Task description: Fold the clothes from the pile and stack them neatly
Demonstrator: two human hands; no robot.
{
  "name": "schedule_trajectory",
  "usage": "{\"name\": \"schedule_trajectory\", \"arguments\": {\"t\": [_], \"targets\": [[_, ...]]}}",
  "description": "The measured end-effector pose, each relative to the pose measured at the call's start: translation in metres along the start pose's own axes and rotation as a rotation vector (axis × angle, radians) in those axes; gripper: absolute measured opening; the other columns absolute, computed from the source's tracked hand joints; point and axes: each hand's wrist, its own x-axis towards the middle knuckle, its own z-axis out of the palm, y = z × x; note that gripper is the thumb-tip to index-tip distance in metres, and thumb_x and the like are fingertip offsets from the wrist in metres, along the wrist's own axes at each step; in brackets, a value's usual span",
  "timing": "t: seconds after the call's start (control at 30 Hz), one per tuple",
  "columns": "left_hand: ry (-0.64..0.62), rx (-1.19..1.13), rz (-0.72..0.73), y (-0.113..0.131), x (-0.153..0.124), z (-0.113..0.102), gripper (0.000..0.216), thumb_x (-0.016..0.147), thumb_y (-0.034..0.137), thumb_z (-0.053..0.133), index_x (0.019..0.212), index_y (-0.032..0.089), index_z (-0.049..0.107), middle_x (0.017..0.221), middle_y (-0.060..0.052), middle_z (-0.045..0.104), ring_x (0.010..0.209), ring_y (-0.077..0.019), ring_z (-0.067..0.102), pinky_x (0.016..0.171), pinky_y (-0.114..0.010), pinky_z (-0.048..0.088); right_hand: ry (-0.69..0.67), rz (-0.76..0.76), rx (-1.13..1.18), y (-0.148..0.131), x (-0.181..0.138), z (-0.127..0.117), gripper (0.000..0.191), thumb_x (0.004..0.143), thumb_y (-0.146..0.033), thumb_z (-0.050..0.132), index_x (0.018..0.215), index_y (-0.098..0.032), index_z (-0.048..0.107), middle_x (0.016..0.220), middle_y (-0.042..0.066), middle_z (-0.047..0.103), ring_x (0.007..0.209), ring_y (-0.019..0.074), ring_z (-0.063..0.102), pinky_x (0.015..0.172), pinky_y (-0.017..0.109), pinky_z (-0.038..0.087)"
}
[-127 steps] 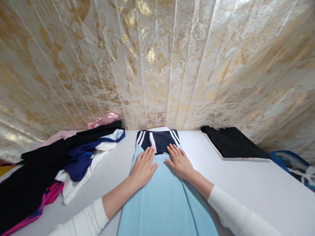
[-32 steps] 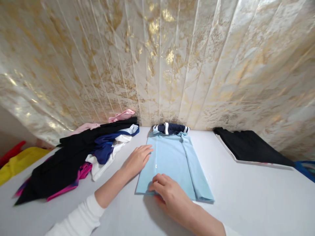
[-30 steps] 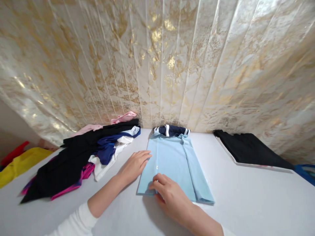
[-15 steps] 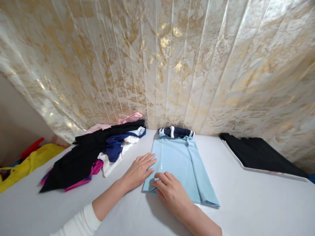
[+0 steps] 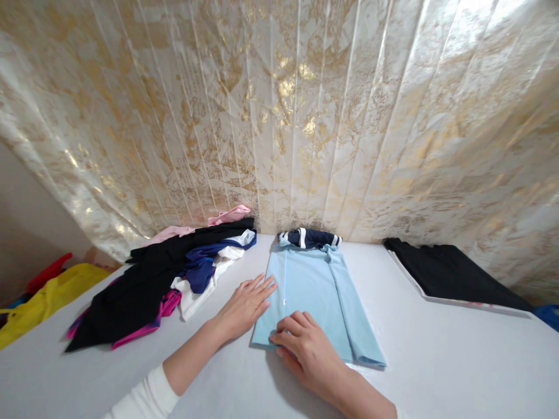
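Observation:
A light blue shirt [image 5: 312, 291] lies folded lengthwise on the white table, its navy collar with white stripes [image 5: 310, 238] at the far end. My left hand [image 5: 248, 305] rests flat along the shirt's left edge, fingers stretched out. At the near hem, toward the left corner, my right hand [image 5: 305, 349] is closed, with curled fingers on top of the cloth and the thumb at the hem's edge. A small white label [image 5: 285, 302] shows on the shirt between the hands. The right side of the shirt is folded inward in a long strip.
To the left sits a loose heap of clothes [image 5: 144, 291] in black, navy, white, pink and magenta. Yellow cloth [image 5: 56, 297] lies past the table's left edge. A folded black garment pile [image 5: 454, 276] is at the right. A gold-patterned curtain [image 5: 279, 116] hangs behind the white table [image 5: 437, 366].
The near left corner of the shirt, slightly raised before, now lies flatter under my right fingers. My left hand has barely moved. The view has shifted slightly.

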Motion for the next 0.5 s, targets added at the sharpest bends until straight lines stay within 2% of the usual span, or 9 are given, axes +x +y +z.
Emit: {"name": "schedule_trajectory", "arguments": {"t": [0.07, 0.13, 0.23, 0.33, 0.43, 0.5], "targets": [[0.039, -0.023, -0.001, 0.002, 0.002, -0.001, 0.044, 0.101, 0.033, 0.035, 0.144, 0.027, 0.037, 0.153, -0.004, 0.034, 0.143, -0.0223, 0.023, 0.11, -0.044, 0.027, 0.019, 0.069, 0.015, 0.016, -0.009, -0.024, 0.03, 0.089, -0.013, 0.05, 0.115, -0.023, 0.06, 0.105, 0.006, 0.064, 0.095, 0.0214, 0.055, 0.084, 0.036, 0.043], [0.127, -0.07, 0.01, 0.013, 0.007, -0.004, 0.039, 0.098, 0.028, 0.039, 0.137, 0.025, 0.048, 0.148, -0.006, 0.042, 0.14, -0.0231, 0.029, 0.108, -0.044, 0.03, 0.041, 0.187, 0.041, 0.039, -0.021, -0.052, 0.036, 0.087, -0.007, 0.045, 0.117, -0.022, 0.059, 0.108, 0.007, 0.063, 0.098, 0.0204, 0.058, 0.086, 0.034, 0.046], [0.222, -0.193, 0.09, 0.052, 0.019, -0.012, 0.027, 0.093, 0.016, 0.045, 0.114, 0.023, 0.061, 0.126, -0.006, 0.06, 0.121, -0.0212, 0.048, 0.101, -0.04, 0.037, -0.042, 0.277, 0.055, 0.075, -0.04, -0.083, 0.045, 0.079, 0.003, 0.039, 0.105, -0.024, 0.065, 0.106, 0.004, 0.063, 0.095, 0.0164, 0.063, 0.084, 0.03, 0.049], [0.132, -0.3, 0.229, 0.105, 0.032, -0.017, 0.017, 0.087, 0.009, 0.053, 0.096, 0.022, 0.061, 0.103, -0.002, 0.064, 0.1, -0.0179, 0.056, 0.095, -0.034, 0.04, -0.092, 0.233, 0.027, 0.095, -0.05, -0.086, 0.053, 0.07, 0.009, 0.038, 0.098, -0.024, 0.068, 0.111, 0.004, 0.063, 0.104, 0.0167, 0.061, 0.09, 0.03, 0.048], [0.043, -0.321, 0.346, 0.146, 0.045, -0.011, 0.016, 0.085, 0.015, 0.061, 0.098, 0.023, 0.06, 0.105, -0.001, 0.062, 0.099, -0.0182, 0.055, 0.095, -0.032, 0.041, -0.053, 0.259, -0.002, 0.098, -0.051, -0.077, 0.051, 0.069, 0.009, 0.041, 0.098, -0.024, 0.067, 0.112, 0.004, 0.062, 0.103, 0.0165, 0.062, 0.09, 0.029, 0.048], [0.006, -0.312, 0.362, 0.161, 0.053, -0.004, 0.02, 0.084, 0.023, 0.067, 0.102, 0.023, 0.059, 0.108, -0.001, 0.06, 0.1, -0.0195, 0.055, 0.092, -0.032, 0.042, -0.018, 0.31, -0.016, 0.095, -0.054, -0.077, 0.047, 0.07, 0.007, 0.041, 0.099, -0.021, 0.065, 0.108, 0.005, 0.061, 0.095, 0.0157, 0.064, 0.084, 0.027, 0.049]]}}
